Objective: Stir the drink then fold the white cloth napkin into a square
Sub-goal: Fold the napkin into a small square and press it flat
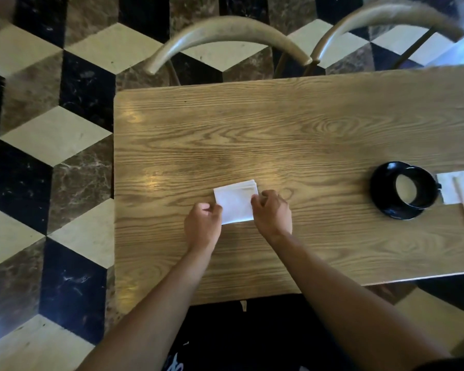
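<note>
The white cloth napkin (235, 200) lies folded into a small, roughly square stack on the wooden table (292, 135). My left hand (202, 226) pinches its left edge and my right hand (272, 212) pinches its right edge. Far to the right stands a black cup (415, 188) with a pale drink inside, on a black saucer (397, 212). A wooden stir stick (462, 202) rests across a second white napkin (460, 188) just right of the cup.
Two curved wooden chair backs (225, 30) stand behind the table's far edge. The table's left edge (115, 183) borders a tiled floor in black, brown and cream.
</note>
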Tool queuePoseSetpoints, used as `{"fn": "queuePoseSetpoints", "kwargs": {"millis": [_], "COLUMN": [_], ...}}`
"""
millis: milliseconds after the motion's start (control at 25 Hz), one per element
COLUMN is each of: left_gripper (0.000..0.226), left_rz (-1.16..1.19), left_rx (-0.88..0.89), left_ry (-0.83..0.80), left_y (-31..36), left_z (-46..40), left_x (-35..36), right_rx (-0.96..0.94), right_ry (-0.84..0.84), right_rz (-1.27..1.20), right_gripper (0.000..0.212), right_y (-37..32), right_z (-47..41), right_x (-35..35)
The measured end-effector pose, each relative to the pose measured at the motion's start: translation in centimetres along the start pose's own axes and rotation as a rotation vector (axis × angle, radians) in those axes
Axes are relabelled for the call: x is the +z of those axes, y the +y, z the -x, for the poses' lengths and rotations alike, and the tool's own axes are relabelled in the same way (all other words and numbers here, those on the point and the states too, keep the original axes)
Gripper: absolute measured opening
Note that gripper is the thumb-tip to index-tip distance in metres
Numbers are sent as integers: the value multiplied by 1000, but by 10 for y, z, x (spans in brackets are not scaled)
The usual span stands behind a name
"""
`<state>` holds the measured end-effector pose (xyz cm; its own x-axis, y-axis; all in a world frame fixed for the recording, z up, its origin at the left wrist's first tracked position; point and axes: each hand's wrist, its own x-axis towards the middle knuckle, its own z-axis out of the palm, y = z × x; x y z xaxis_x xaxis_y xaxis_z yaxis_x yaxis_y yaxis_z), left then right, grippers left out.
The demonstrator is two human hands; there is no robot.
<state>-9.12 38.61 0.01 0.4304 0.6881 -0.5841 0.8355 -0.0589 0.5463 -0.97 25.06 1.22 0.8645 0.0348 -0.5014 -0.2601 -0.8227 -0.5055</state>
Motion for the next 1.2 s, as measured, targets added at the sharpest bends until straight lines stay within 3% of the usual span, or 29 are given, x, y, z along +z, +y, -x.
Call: {"fn": "queuePoseSetpoints", "kwargs": {"millis": [120,320,440,560,640,880,1000,1200], "left_gripper": [51,20,19,11,7,29,44,46], "left_rz": [67,239,294,270,319,387,387,443], "left_rx": [-87,-195,-278,-241,-228,-202,-195,-202], "left_ry": [-43,-180,-318,-415,-463,-549,-533,-431], "left_y": [-4,10,10,7,8,41,57,81], "left_z": [-4,6,12,18,23,48,65,97], "left_x": [6,-11,-14,-12,-7,27,59,113], "right_rx": [101,259,342,411,408,262,192,149], "right_ry": [-46,-180,-180,-190,-192,-199,-206,-224], "right_rz": [-82,-226,-470,-659,-679,-537,-486,-444], "right_gripper": [21,34,21,13,14,24,19,22], "right_y": [-7,0,9,23,33,79,104,138], "right_z": [4,11,24,34,38,22,2,-27], "right_x": [-4,-8,-11,-17,-25,-73,-101,-140]}}
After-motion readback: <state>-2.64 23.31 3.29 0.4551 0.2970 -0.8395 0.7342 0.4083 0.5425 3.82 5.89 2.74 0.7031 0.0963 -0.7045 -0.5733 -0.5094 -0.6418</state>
